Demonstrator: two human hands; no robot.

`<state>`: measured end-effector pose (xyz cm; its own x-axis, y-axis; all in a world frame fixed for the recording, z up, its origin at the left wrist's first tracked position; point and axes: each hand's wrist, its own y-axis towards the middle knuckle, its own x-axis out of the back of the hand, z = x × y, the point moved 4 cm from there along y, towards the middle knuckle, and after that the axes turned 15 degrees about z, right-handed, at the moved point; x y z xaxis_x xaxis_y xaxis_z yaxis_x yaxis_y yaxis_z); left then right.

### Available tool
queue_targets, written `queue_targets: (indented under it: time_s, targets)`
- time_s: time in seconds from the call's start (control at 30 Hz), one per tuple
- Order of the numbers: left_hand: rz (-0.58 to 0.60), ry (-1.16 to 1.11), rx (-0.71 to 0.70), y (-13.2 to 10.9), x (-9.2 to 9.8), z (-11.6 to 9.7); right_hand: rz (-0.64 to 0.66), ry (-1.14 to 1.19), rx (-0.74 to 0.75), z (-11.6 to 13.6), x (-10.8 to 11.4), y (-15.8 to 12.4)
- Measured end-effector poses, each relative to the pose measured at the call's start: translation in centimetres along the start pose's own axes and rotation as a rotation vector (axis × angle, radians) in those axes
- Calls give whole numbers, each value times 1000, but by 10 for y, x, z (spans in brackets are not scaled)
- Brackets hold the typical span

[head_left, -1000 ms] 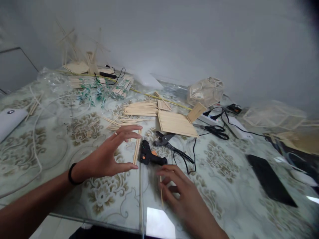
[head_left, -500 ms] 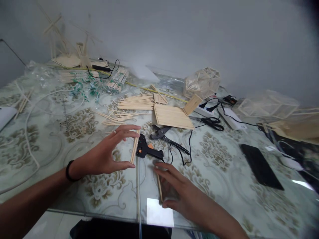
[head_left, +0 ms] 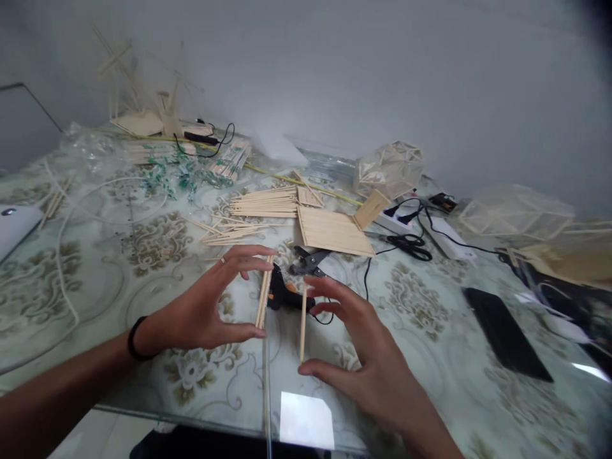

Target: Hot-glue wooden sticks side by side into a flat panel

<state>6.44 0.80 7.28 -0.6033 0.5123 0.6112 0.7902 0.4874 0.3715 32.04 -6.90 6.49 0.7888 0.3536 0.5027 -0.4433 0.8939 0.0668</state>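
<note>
My left hand point(head_left: 210, 306) pinches a small bundle of wooden sticks point(head_left: 263, 292) by its two ends, between thumb and fingertips, just above the glass table. My right hand point(head_left: 356, 338) holds a single wooden stick point(head_left: 303, 322) the same way, thumb at its near end and fingers at its far end. The single stick stands parallel to the bundle, a short gap to its right. A black and orange glue gun point(head_left: 285, 294) lies on the table right behind both hands.
Black pliers point(head_left: 308, 261), a glued stick panel point(head_left: 335, 231) and loose stick piles point(head_left: 262, 204) lie behind. Scissors point(head_left: 410, 245), a power strip point(head_left: 444, 233) with cables, a dark phone point(head_left: 502, 331) and stick-frame models point(head_left: 389, 167) sit to the right.
My right hand has picked the single stick up off the table and raised it beside the bundle. My left hand has kept its hold on the bundle almost in place.
</note>
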Motion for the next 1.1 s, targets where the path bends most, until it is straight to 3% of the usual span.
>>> queue_targets:
  time_s: [0.23, 0.5, 0.87, 1.1]
  targets:
    - [-45, -29, 4, -1, 2, -3, -103, 181, 222, 5, -17, 44]
    - [-32, -121, -41, -2, -2, -8, -147, 268, 243, -1, -34, 38]
    - [-10, -114, -51, 2, -3, -9, -161, 269, 241, -1, -33, 37]
    - [-9, -113, -129, 4, -3, -10, -184, 288, 327, -4, -34, 39]
